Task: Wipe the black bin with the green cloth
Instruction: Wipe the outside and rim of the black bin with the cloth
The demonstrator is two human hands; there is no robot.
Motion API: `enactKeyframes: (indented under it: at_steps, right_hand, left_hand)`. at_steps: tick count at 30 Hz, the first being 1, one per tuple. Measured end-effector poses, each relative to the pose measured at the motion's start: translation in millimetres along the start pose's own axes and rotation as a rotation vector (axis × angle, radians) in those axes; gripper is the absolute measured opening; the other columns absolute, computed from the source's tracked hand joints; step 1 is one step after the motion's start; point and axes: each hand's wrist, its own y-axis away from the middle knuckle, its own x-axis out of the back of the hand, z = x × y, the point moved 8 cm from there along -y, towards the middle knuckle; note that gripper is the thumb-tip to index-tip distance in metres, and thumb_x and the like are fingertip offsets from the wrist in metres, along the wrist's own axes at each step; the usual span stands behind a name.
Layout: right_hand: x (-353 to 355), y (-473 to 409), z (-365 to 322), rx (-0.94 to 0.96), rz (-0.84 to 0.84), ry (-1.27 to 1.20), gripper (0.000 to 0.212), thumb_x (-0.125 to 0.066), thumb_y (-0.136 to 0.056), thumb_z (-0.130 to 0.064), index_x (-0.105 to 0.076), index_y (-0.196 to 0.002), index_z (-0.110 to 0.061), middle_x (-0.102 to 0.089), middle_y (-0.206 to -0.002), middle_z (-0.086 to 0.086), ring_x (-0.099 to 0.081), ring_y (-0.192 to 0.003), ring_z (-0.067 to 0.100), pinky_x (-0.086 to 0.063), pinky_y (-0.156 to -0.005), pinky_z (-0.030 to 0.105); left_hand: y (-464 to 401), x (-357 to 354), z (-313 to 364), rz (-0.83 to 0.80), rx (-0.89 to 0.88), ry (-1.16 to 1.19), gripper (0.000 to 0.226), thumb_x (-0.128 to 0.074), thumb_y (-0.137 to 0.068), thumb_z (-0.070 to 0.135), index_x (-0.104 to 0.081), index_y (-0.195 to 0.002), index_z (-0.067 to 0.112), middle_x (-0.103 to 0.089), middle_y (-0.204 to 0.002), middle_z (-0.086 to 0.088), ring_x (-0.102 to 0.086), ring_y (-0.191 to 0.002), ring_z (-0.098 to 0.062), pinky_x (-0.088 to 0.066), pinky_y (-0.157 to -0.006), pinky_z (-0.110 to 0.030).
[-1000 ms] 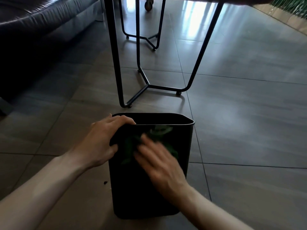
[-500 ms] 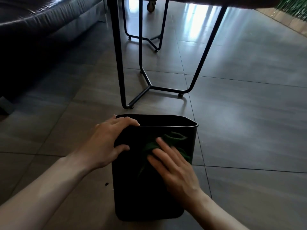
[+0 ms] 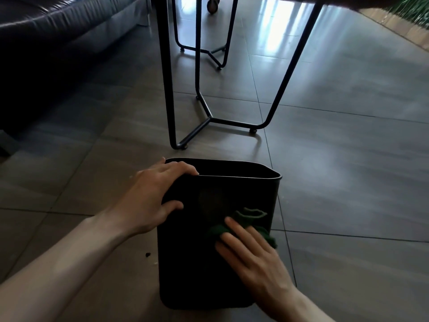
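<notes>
Head view, looking down at a grey tiled floor (image 3: 348,182): black metal table legs (image 3: 167,89) stand just beyond the black bin (image 3: 185,263), their bent foot bar close to its far rim but apart from it. A dark leather sofa (image 3: 58,43) fills the upper left, well away from the bin. A second thin leg frame (image 3: 209,49) stands farther back, with a caster wheel (image 3: 212,5) at the top edge. A small dark speck (image 3: 147,254) lies on the tile just left of the bin's base. Nothing stands between the hands and the bin.

The bin stands upright on the floor at lower centre. The left hand (image 3: 151,201) grips its near left corner, fingers curled over the rim and thumb pressed against the near wall, forearm coming in from the lower left. The right hand (image 3: 250,256) lies with straight, spread fingers on the green cloth (image 3: 249,217), pressing it flat against the right part of the near wall, below the rim; cloth bunches out beyond the fingertips.
</notes>
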Motion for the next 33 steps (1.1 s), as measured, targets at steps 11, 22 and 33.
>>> enactKeyframes:
  at_steps: [11, 22, 33]
  right_hand:
    - [120.2, 22.8, 211.8, -1.201, 0.257, -0.527, 0.048, -0.068, -0.089, -0.064, -0.071, -0.096, -0.016, -0.076, -0.077, 0.002, -0.076, -0.069, 0.023, -0.054, -0.052, 0.03]
    - [42.9, -67.8, 155.4, -0.351, -0.67, -0.222, 0.04, -0.067, -0.096, -0.049, -0.054, -0.132, -0.058, -0.054, -0.105, -0.011, -0.059, -0.096, 0.017, -0.053, -0.079, 0.037]
    - [95.7, -100.6, 128.9, -0.389, -0.578, -0.246, 0.021, -0.056, -0.088, -0.073, -0.051, -0.078, -0.055, -0.051, -0.086, -0.014, -0.051, -0.082, 0.003, -0.033, -0.062, 0.021]
  left_hand:
    - [21.8, 21.3, -29.7, -0.007, -0.007, -0.011, 0.067, -0.088, -0.066, 0.009, -0.053, -0.114, 0.04, -0.058, -0.117, 0.033, -0.051, -0.109, 0.019, -0.029, -0.106, -0.015]
    - [33.5, 28.4, -67.3, -0.08, 0.048, -0.086, 0.065, -0.086, -0.072, 0.012, -0.042, -0.108, 0.044, -0.061, -0.132, 0.024, -0.053, -0.134, -0.012, -0.032, -0.116, -0.031]
    - [17.1, 41.3, 0.8, 0.107, -0.15, 0.104, 0.053, -0.068, -0.083, 0.036, -0.05, -0.132, 0.045, -0.054, -0.139, 0.024, -0.05, -0.133, 0.002, -0.039, -0.108, -0.019]
